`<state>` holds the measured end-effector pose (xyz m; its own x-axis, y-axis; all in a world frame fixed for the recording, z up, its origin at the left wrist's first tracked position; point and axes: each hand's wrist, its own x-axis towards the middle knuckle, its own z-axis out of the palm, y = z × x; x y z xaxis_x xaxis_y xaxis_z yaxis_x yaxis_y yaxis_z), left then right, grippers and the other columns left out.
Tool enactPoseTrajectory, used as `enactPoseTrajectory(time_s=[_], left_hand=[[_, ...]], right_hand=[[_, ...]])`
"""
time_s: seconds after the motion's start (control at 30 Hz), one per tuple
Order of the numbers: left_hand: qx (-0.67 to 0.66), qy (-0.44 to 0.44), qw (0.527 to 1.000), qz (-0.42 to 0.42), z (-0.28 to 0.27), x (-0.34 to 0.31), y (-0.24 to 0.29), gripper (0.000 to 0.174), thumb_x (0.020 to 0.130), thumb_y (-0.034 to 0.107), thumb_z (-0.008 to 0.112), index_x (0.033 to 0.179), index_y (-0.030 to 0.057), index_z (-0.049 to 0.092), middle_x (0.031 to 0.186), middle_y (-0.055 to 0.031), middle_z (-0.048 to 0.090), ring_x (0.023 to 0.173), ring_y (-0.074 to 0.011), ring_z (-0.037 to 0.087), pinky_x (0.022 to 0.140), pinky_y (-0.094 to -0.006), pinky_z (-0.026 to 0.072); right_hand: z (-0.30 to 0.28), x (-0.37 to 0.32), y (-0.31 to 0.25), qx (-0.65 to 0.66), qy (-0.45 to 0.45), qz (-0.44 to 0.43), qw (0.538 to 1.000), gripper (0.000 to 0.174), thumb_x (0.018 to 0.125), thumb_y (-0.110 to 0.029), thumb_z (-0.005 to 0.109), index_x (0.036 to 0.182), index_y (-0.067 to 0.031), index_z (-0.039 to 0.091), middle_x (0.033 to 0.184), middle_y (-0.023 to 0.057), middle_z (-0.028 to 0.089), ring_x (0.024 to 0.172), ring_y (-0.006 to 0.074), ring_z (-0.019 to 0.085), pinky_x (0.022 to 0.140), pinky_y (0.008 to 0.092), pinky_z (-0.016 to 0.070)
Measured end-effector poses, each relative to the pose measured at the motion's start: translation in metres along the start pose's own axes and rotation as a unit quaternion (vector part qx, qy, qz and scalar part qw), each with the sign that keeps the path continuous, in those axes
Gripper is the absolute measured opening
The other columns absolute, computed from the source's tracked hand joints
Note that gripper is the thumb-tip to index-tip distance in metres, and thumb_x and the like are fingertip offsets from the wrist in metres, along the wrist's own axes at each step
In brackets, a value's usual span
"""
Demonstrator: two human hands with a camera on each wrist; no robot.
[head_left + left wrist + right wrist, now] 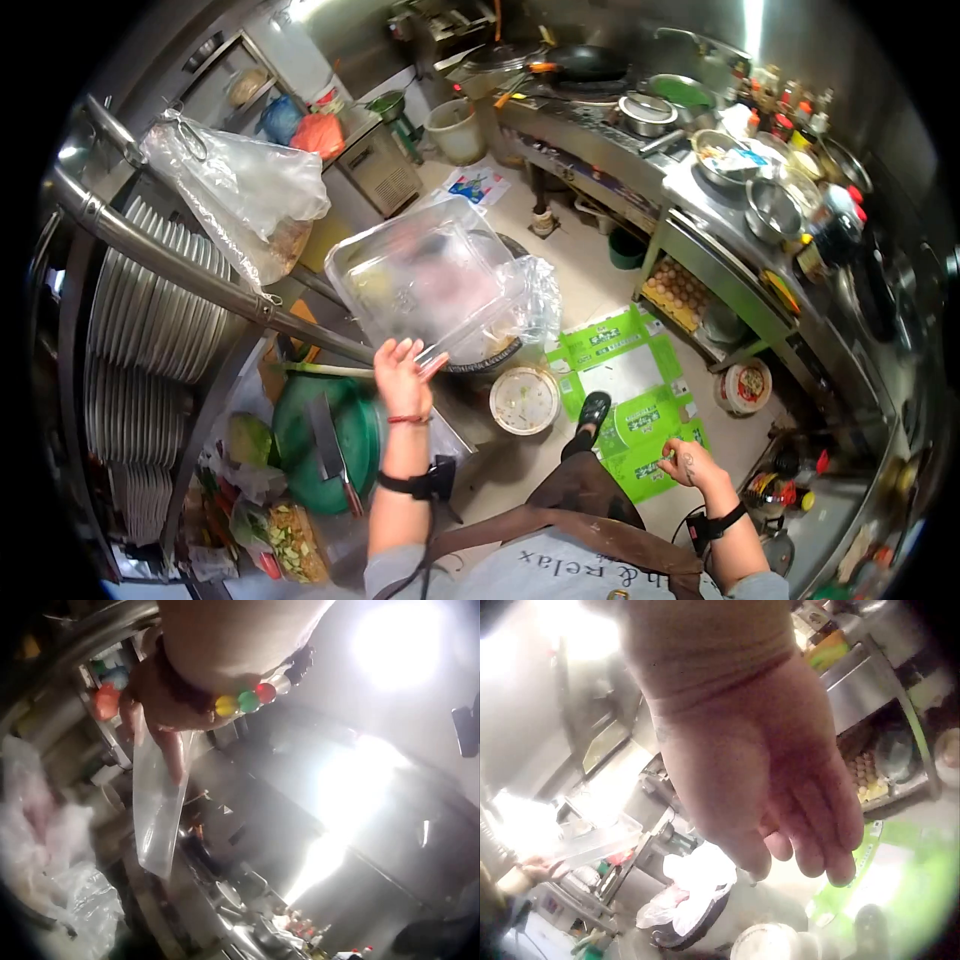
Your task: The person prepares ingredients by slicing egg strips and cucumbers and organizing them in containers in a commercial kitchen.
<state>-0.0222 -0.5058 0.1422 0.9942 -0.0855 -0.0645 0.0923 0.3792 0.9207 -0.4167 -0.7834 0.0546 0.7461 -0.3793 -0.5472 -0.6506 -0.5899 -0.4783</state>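
Observation:
A clear rectangular plastic container [425,270] hangs tilted in front of the left side of my body. My left hand [405,380] grips it at its near edge, thumb on one side of the wall and fingers on the other. The left wrist view shows the container [156,814] edge-on below the hand [161,712]. Through its see-through base appears a round bin lined with a clear bag [540,300]. Low at my right side, my right hand [692,463] holds nothing; its fingers [810,825] hang loosely curled in the right wrist view.
A cleaver [325,440] lies on a green round board [292,470] at left, below a metal rail [230,300] and stacked plates [130,310]. A white bucket [525,400] and flattened green cardboard [635,410] are on the floor. Steel counters with pans [590,65] line the right.

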Motion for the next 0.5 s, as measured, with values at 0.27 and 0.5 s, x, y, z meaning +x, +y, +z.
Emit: enactPoseTrajectory(time_s=[0.27,0.5], left_hand=[[0.202,0.109,0.959,0.168,0.025,0.106,-0.078,0.069,0.074,-0.02,0.035,0.139,0.0041,0.034,0.137,-0.014,0.041,0.12,-0.0236,0.048,0.07,-0.0371,0.0638],[0.556,0.129,0.72,0.395,0.038,0.137,-0.051,0.061,0.097,0.044,0.049,0.128,-0.0082,0.049,0.122,-0.0254,0.056,0.112,-0.0423,0.053,0.098,-0.0472,0.0408]], right_hand=[[-0.123,0.144,-0.012,-0.083,0.017,-0.042,0.995,0.029,0.08,-0.022,0.071,0.101,-0.0033,0.063,0.077,0.0203,0.067,0.081,0.0368,0.067,0.072,0.0431,0.0527],[-0.272,0.303,-0.074,0.008,0.222,-0.183,0.958,0.043,0.078,-0.01,0.07,0.115,-0.0042,0.049,0.072,0.0147,0.058,0.069,0.0353,0.06,0.063,0.0412,0.0496]])
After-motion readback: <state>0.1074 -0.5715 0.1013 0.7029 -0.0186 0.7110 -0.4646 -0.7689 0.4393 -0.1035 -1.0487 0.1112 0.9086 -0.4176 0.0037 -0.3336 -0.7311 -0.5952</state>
